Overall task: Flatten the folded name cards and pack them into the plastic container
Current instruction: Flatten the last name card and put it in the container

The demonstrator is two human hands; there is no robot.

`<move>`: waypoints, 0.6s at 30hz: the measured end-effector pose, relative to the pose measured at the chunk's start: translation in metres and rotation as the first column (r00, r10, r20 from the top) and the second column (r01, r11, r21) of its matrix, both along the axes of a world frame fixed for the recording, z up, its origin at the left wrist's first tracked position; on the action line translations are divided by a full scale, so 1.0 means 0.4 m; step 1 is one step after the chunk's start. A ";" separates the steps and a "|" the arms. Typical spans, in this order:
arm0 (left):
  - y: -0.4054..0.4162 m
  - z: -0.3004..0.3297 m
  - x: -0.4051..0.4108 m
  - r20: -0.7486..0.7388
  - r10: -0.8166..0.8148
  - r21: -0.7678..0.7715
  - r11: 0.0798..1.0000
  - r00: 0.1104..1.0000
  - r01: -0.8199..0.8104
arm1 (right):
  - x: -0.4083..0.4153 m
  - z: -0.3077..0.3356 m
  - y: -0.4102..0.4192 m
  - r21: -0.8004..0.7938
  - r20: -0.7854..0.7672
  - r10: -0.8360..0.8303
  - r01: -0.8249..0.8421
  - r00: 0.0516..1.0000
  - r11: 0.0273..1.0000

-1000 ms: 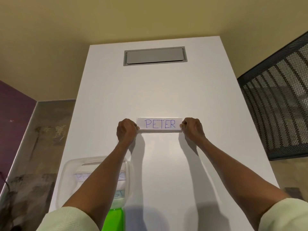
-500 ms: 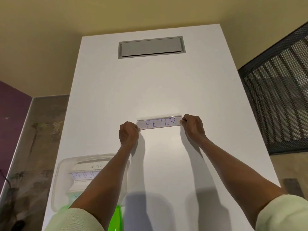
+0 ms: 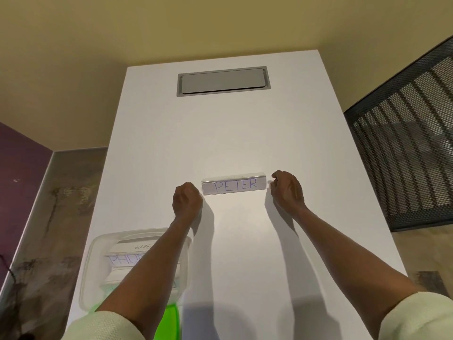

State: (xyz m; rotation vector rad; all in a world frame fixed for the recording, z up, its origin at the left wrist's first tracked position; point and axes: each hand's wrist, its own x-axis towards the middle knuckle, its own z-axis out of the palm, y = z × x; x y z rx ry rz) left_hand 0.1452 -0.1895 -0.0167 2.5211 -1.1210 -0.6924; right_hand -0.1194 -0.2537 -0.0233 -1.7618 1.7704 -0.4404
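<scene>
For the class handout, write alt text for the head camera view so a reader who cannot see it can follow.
Two hands, left and right, sit at either end of a name card reading PETER on a white table. A clear plastic container holding other cards sits near left, partly behind the left forearm.

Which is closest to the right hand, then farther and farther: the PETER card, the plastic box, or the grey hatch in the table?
From the right hand:
1. PETER name card, just to its left.
2. Grey hatch, at the table's far end.
3. Plastic container, near left, under the left forearm.
</scene>
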 end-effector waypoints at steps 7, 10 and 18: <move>0.005 0.025 0.017 0.232 -0.303 -0.173 0.923 0.925 0.345 | -0.002 0.040 -0.023 -0.156 -0.286 0.276 -0.328 0.918 0.932; -0.015 0.020 0.023 0.300 -0.483 -0.106 0.840 0.823 0.531 | -0.003 0.035 -0.042 -0.073 -0.375 0.392 -0.448 0.840 0.891; -0.038 0.028 0.012 0.498 -0.653 -0.041 0.640 0.571 0.767 | 0.021 0.004 -0.068 -0.038 -0.468 0.485 -0.564 0.739 0.825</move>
